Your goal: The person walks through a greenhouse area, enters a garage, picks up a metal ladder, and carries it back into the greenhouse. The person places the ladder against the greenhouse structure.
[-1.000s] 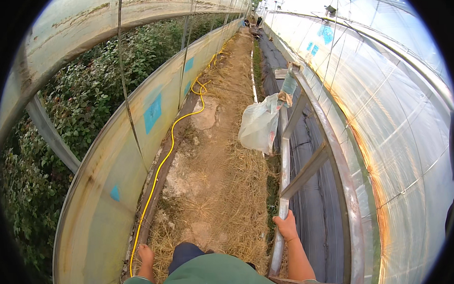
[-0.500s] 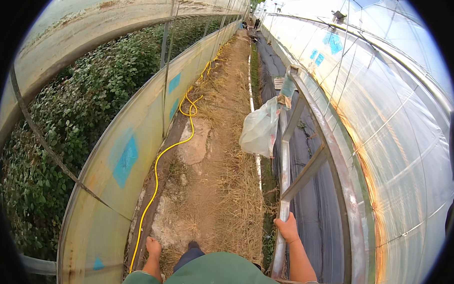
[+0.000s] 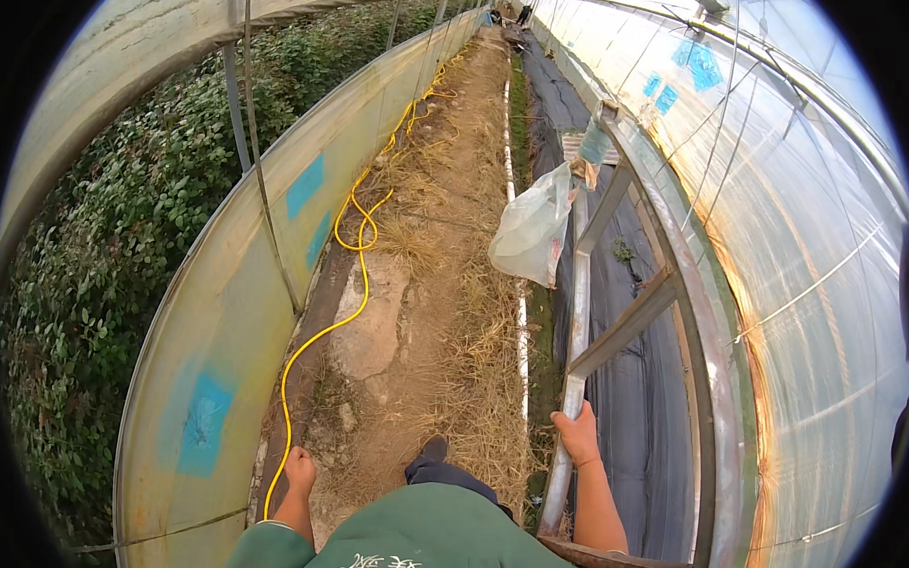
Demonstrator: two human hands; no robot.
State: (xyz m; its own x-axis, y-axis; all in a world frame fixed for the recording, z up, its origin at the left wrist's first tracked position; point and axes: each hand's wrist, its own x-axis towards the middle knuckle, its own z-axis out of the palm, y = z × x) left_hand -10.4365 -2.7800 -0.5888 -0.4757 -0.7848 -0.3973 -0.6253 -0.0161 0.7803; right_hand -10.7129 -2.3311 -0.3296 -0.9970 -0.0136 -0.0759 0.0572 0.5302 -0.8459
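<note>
My right hand (image 3: pixel 578 435) is wrapped round the near-left rail of a long metal frame (image 3: pixel 717 405) with crossbars, which reaches forward along my right side. A translucent plastic bag (image 3: pixel 533 226) hangs at the frame's far end, next to a greenish wrapping (image 3: pixel 595 144). My left hand (image 3: pixel 301 470) hangs low at my left side with the fingers curled in, and nothing shows in it. Close beside that hand, a yellow hose (image 3: pixel 287 415) runs along the ground, looping farther ahead.
A dirt path (image 3: pixel 446 314) with dry grass stretches ahead. On the left stands a plastic greenhouse wall (image 3: pixel 246 321) with blue patches and leafy plants (image 3: pixel 103 266) behind it. Black ground sheet (image 3: pixel 629 418) and a white pipe (image 3: pixel 522 352) line the right, below another plastic wall (image 3: pixel 816 301).
I have moved forward along the path, and the wall patches and hose loop are nearer. My right hand keeps its grip on the frame, which comes along. One foot has stepped ahead.
</note>
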